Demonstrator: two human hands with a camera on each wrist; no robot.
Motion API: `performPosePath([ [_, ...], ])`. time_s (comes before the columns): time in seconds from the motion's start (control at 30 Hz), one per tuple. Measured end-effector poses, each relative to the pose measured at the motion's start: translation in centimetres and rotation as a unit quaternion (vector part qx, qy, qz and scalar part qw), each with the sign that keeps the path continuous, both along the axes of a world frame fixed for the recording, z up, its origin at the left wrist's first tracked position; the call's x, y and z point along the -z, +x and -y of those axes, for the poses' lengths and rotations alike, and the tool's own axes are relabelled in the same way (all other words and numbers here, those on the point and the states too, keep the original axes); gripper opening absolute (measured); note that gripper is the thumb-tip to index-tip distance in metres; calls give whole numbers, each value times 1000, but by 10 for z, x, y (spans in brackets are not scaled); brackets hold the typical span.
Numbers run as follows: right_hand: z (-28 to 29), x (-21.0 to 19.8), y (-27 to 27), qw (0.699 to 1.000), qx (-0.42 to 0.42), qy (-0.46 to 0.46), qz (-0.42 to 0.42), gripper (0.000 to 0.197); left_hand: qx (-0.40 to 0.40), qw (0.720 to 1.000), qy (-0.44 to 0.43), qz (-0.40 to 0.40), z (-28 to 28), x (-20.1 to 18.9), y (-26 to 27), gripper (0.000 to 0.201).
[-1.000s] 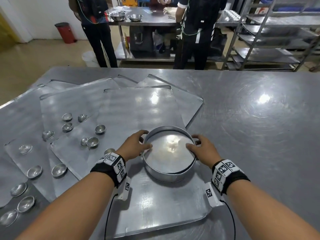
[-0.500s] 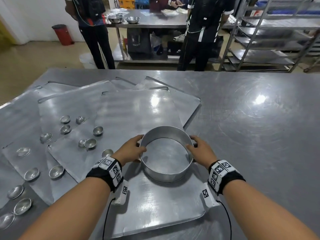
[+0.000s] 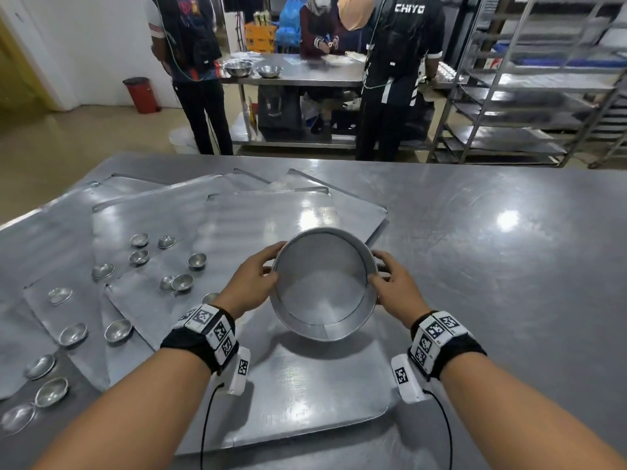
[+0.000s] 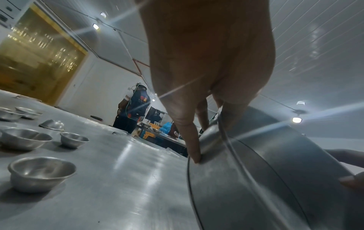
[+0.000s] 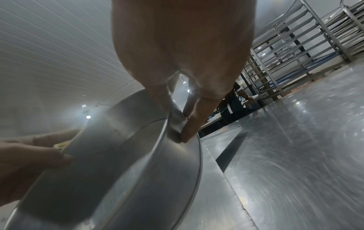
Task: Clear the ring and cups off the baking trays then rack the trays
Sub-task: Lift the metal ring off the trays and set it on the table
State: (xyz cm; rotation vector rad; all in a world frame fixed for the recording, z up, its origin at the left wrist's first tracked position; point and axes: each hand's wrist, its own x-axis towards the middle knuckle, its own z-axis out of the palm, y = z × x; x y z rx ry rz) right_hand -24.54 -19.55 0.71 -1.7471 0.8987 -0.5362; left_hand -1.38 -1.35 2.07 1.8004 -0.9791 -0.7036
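Steel-grey round metal ring (image 3: 324,286), tilted above the nearest flat aluminium baking tray (image 3: 305,395), is gripped at opposite sides by the left hand (image 3: 251,286) and right hand (image 3: 395,288).

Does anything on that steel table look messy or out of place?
Yes. The baking trays lie fanned crookedly over one another, not squarely stacked. Small metal cups are scattered across them, and one lies upside down.

A steel desk (image 3: 492,266) fills the foreground. Beyond it lie a beige floor (image 3: 68,147), white walls (image 3: 95,35), a red bin (image 3: 140,95), a second steel table (image 3: 305,74) and metal racks (image 3: 529,96).
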Motion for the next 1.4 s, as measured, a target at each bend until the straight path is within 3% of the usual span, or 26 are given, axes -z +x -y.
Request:
performPosePath([
  [0.23, -24, -7, -20, 999, 46, -23, 4, 63, 2, 999, -36, 12, 2, 1, -10, 51],
  [0.33, -34, -7, -29, 995, 96, -20, 11, 54, 23, 999, -34, -4, 6, 4, -13, 47],
  [0.47, -37, -5, -45, 985, 169, 17, 33, 38, 83, 995, -3, -53, 18, 2, -21, 60],
  [0.77, -54, 1, -69, 953, 278, 97, 65, 59, 158, 986, 3, -60, 52, 16, -37, 64],
  [0.97, -49, -1, -98, 944, 319, 75, 41, 38, 189, 979, -8, -72, 70, 25, -61, 60],
  [1.2, 4, 7, -127, 949, 314, 22, -7, 23, 169, 985, 11, -27, 111, 27, -85, 65],
  [1.4, 54, 21, -151, 970, 233, 60, -17, 51, 123, 992, 26, 33, 137, 29, -118, 53],
])
